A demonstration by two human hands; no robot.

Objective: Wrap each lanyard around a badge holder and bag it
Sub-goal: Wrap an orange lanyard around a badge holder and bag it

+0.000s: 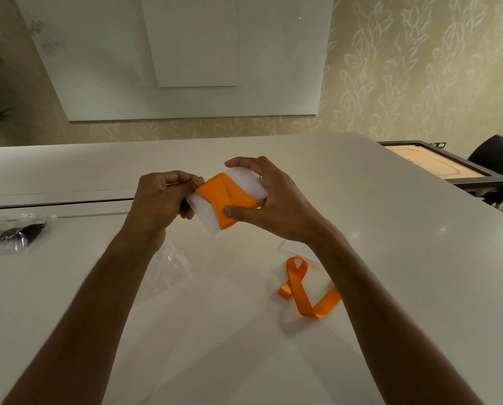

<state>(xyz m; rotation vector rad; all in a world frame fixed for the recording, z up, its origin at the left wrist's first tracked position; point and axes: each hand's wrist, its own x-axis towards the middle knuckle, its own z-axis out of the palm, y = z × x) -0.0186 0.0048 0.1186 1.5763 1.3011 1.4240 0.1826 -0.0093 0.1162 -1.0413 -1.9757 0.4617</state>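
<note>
I hold a frosted white badge holder [245,182] above the table, with an orange lanyard [225,197] wound around its middle. My left hand [159,200] pinches the lanyard at the holder's left edge. My right hand [266,200] grips the holder from the right, thumb pressing the orange band at the bottom. A second orange lanyard [305,290] lies loose and curled on the table under my right forearm. Another badge holder [295,249] lies flat beside it, partly hidden. A clear plastic bag [171,264] lies on the table under my left wrist.
The white table [390,229] stretches wide. At its left edge lie clear bags holding black lanyards [16,233]. To the right, beyond the table, stand a dark-framed game board [437,162] and a black chair [498,159].
</note>
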